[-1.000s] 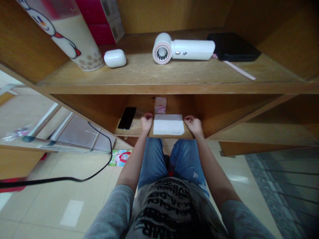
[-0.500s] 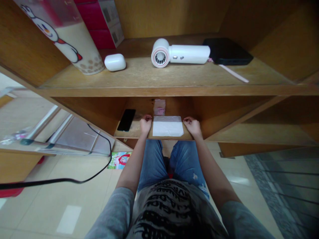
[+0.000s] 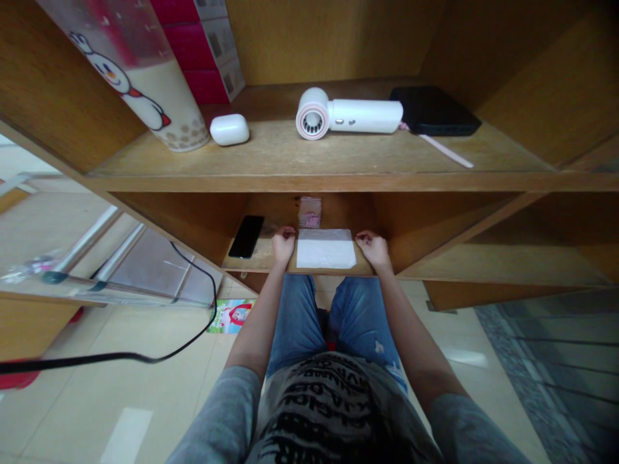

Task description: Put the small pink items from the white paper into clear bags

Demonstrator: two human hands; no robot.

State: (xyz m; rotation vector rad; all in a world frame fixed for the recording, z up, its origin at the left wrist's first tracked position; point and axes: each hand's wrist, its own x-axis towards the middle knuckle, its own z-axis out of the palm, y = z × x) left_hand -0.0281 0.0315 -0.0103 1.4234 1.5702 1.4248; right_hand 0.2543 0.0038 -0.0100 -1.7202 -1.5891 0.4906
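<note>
A white sheet of paper [image 3: 326, 249], lightly creased, lies flat on the lower shelf board [image 3: 261, 261]. Just left of it rests my left hand [image 3: 284, 243], its fingers curled in and nothing visible in them. My right hand [image 3: 373, 248] lies on the other side, near the paper's right edge, also with curled fingers and no object showing. Behind the paper is a small clear bag [image 3: 310, 212] with pink beads inside. A black phone [image 3: 246, 236] lies face up to the left of my left hand.
The upper shelf holds a milk tea cup [image 3: 169, 106], a white earbuds case [image 3: 229, 129], pink boxes [image 3: 207, 77], a white handheld fan [image 3: 358, 116] and a flat black object [image 3: 432, 111]. A black cable [image 3: 213, 290] hangs at the left.
The camera view has tilted slightly, so the shelf items appear a little lower. Both hands stay in place beside the paper.
</note>
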